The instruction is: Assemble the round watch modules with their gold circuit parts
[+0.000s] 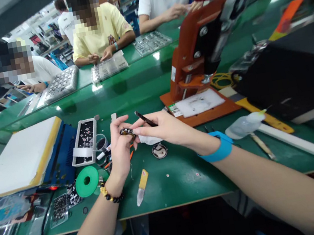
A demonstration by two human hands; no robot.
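Above the middle of the bench, my left hand (pixel 120 146) pinches a small round watch case (pixel 127 132), dark with a gold tint. My right hand (pixel 161 128) meets it from the other side, its fingertips at the case's edge. A slim black tool that looks like tweezers (pixel 145 118) is held in my right hand, one end pointing up and left. Some white material (pixel 149 139) shows beneath my right fingers; whether it is held, I cannot tell. Just below lies a round black-and-white disc (pixel 159 151). Nearer the front edge is a yellow-handled blade (pixel 142 187).
An orange lever press (pixel 194 54) stands behind my right hand, a squeeze bottle (pixel 245 125) to its right. Leftward are a tray of small parts (pixel 84 135), a green spool (pixel 87 181) and a white-topped blue box (pixel 20 153). Co-workers sit across the bench.
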